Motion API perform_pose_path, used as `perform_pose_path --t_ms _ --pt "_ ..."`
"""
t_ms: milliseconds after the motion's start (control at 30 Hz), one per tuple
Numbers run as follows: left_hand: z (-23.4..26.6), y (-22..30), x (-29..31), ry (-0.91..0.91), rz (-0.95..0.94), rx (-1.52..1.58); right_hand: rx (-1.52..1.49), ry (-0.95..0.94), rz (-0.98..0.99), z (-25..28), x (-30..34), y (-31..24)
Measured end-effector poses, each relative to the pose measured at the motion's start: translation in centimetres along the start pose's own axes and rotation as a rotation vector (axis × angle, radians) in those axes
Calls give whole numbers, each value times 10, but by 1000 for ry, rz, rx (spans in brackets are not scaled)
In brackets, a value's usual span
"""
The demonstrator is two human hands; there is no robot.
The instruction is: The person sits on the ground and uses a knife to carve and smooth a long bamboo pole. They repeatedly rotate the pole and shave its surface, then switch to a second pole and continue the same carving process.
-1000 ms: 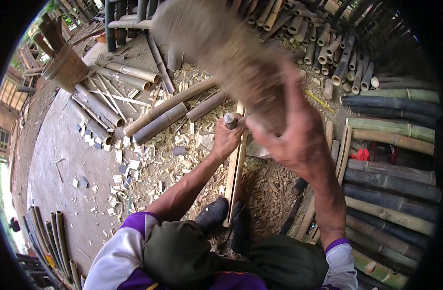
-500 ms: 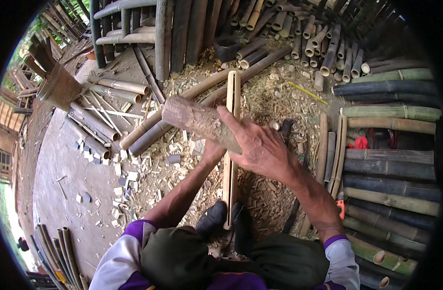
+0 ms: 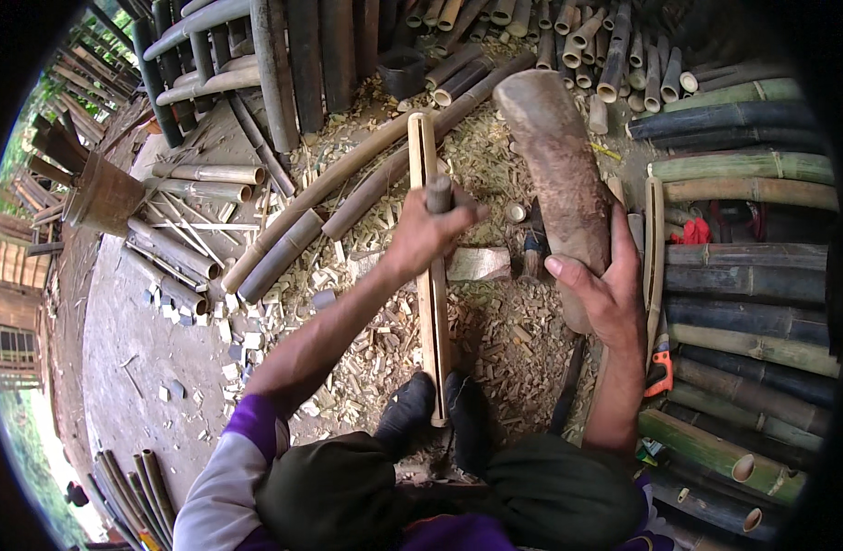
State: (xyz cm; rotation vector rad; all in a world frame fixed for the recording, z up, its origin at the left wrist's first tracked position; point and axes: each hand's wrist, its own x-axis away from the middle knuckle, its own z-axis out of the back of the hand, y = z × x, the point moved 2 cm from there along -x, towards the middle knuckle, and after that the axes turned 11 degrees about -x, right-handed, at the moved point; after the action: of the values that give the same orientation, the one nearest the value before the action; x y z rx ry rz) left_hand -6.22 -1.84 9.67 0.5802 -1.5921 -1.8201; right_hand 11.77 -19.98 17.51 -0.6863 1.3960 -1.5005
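My left hand (image 3: 419, 234) is wrapped round an upright tool with a round, grey-brown handle (image 3: 438, 191); its lower end is hidden by the fingers. It stands over a pale bamboo pole (image 3: 430, 331) with a long slot along its top. The pole points away from me, its near end between my dark shoes (image 3: 407, 409), and crosses a chipped wood block (image 3: 478, 264). To the right, my right hand (image 3: 608, 289) grips the lower part of a thick, rough wooden mallet (image 3: 561, 165), which is raised with its broad end pointing away, apart from the tool.
Wood chips (image 3: 348, 367) litter the ground. Long bamboo poles (image 3: 293, 207) lie at the far left. Bamboo lengths (image 3: 752, 266) are stacked on the right, beside another slotted pole (image 3: 654, 248) and an orange-handled saw (image 3: 658, 372). A bucket (image 3: 104, 193) stands at the left.
My right hand has swung the mallet from across the pole out to the right, its broad end now pointing away. My left hand, partly hidden before, now shows over the pole with the upright tool.
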Motion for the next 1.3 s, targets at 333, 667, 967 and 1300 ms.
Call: perform_pose_path --t_ms 333,667,967,1300 --pt "-38 -34 -57 -394 -61 -207 -260 31 -146 4 10 4" --pt "-43 -31 -54 -532 -172 -265 108 280 77 -7 25 30" --pt "-47 -32 38 -494 -442 -426 -142 20 -261 -21 35 77" --pt "114 -166 94 542 304 -900 91 361 -720 -39 257 233"
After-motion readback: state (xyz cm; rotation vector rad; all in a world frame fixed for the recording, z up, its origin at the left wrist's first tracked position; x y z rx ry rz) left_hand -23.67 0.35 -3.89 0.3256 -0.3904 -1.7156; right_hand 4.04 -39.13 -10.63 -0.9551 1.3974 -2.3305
